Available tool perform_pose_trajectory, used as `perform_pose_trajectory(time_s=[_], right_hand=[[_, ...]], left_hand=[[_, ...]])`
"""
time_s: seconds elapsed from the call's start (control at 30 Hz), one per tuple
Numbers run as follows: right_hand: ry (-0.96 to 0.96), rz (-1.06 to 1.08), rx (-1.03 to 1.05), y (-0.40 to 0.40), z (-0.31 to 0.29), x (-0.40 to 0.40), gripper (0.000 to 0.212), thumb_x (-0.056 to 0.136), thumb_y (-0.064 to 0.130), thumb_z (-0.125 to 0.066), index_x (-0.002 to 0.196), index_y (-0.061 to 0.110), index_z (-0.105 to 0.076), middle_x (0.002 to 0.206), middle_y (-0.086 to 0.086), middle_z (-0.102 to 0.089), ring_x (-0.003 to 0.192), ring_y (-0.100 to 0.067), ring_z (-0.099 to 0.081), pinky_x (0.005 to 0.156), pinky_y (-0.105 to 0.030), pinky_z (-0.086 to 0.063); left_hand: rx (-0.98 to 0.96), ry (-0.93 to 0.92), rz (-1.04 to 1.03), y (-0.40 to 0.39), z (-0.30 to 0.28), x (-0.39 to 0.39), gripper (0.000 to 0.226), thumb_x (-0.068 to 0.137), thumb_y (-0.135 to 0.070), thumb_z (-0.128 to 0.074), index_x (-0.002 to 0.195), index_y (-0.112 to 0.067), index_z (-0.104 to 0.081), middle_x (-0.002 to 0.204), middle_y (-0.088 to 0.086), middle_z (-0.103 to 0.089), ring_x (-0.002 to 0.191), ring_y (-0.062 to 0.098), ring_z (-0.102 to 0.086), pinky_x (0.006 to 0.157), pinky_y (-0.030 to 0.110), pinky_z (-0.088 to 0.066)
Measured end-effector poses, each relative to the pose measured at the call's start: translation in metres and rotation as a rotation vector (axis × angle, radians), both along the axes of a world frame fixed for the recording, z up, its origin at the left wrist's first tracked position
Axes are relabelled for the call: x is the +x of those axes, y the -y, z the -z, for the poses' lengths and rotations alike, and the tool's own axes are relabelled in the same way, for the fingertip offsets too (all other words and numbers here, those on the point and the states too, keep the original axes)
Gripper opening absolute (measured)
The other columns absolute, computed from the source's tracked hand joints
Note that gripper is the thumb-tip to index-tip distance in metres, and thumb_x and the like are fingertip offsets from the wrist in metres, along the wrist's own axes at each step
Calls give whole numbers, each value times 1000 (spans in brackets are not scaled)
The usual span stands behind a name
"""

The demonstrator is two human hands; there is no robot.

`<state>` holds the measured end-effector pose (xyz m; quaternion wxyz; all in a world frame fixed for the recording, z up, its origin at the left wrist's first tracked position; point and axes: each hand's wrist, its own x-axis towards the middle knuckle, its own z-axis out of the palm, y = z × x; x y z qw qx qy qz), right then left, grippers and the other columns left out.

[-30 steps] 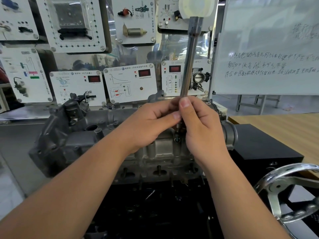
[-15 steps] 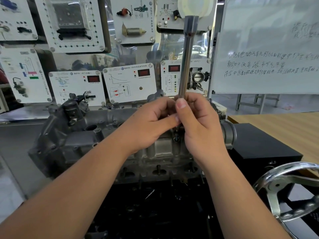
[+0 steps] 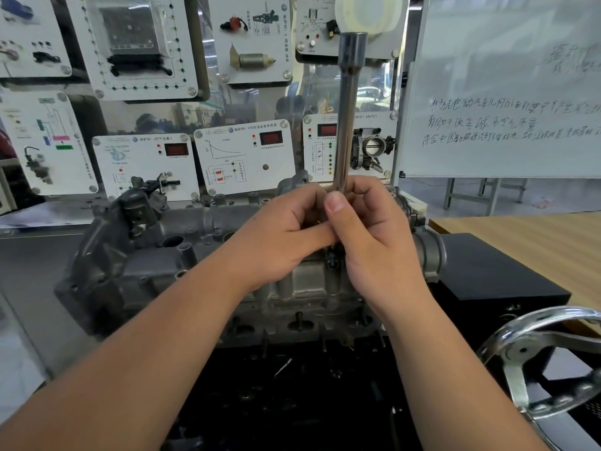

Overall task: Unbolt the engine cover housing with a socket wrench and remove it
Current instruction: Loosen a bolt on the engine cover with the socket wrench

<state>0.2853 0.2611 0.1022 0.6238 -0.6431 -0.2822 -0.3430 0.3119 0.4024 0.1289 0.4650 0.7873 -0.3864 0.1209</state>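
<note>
A long steel socket wrench (image 3: pixel 346 118) stands nearly upright over the grey engine cover housing (image 3: pixel 136 265), its wider socket end at the top. My left hand (image 3: pixel 279 236) and my right hand (image 3: pixel 374 236) both grip its lower shaft, thumbs toward me. The tool's lower tip is hidden behind my fingers, above a bolt hole (image 3: pixel 331 263) on the housing. The housing sits on the engine block in the middle of the view.
A black box (image 3: pixel 494 281) stands right of the engine on a wooden table (image 3: pixel 533 242). A chrome handwheel (image 3: pixel 546 359) sits at the lower right. Training panels (image 3: pixel 247 157) and a whiteboard (image 3: pixel 507 92) stand behind the engine.
The wrench and both hands have stayed almost in place, with only a slight shift of the shaft to the left. My grip looks unchanged.
</note>
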Motion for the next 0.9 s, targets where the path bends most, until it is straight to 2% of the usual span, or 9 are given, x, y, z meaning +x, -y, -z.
perform_pose_trajectory(time_s=[0.13,0.27,0.4,0.43,0.5,0.6,0.67,0.8,0.9], right_hand=[[3,40,-5,0,-1,0,13,93,43,-55,92,34,-65,85,2,-67,83,-18,-64,76,-36,-55],[-14,30,-18,1,0,2,18,100,36,-51,96,33,-68,90,7,-71,87,-7,-66,76,-24,-54],[-31,-1,-9,3,-1,1,22,103,31,-48,103,35,-69,99,12,-74,98,-4,-68,81,-14,-51],[-26,-8,-9,2,-1,0,22,103,33,-47,103,37,-69,99,10,-73,97,-4,-68,81,-14,-50],[-10,-13,-17,1,-2,-1,19,101,42,-46,105,42,-65,97,6,-70,92,-5,-67,79,-12,-50],[9,-13,-38,2,-1,-1,24,96,49,-48,118,45,-52,87,19,-65,88,3,-63,79,-12,-49],[13,-2,-55,3,0,0,27,95,49,-49,120,41,-53,84,16,-64,86,0,-63,78,-17,-51],[29,-13,-40,3,-2,-2,16,98,39,-50,103,32,-63,84,-2,-63,81,-12,-61,74,-28,-53],[5,-13,-47,4,-2,0,20,101,36,-48,99,32,-67,92,3,-69,88,-7,-64,77,-23,-54]], left_hand=[[11,-9,41,-2,1,1,12,98,-26,-62,108,-32,-66,104,-12,-75,102,8,-70,90,29,-55],[8,-86,66,-3,0,2,29,97,-35,-54,117,-25,-71,111,-5,-76,112,12,-68,102,39,-52],[5,-87,43,-3,-2,-1,34,103,-32,-48,89,-49,-74,85,-28,-71,86,-11,-64,80,8,-45],[8,-80,29,-2,-2,-1,30,102,-34,-49,91,-49,-73,86,-26,-71,87,-8,-65,81,10,-47],[13,-54,18,0,-1,0,21,98,-41,-52,104,-38,-72,99,-14,-75,99,6,-69,92,29,-54],[34,-15,15,2,-1,-1,34,96,-47,-55,118,-23,-68,110,-2,-74,107,21,-68,99,50,-53],[28,-3,16,1,-1,-2,33,96,-44,-57,119,-23,-66,110,-2,-73,107,22,-68,98,52,-53],[13,4,35,0,1,1,24,91,-48,-58,108,-33,-68,103,-5,-73,101,19,-69,95,42,-56],[-5,-39,56,-1,1,1,20,93,-48,-56,105,-41,-71,104,-8,-75,105,14,-69,97,37,-54]])
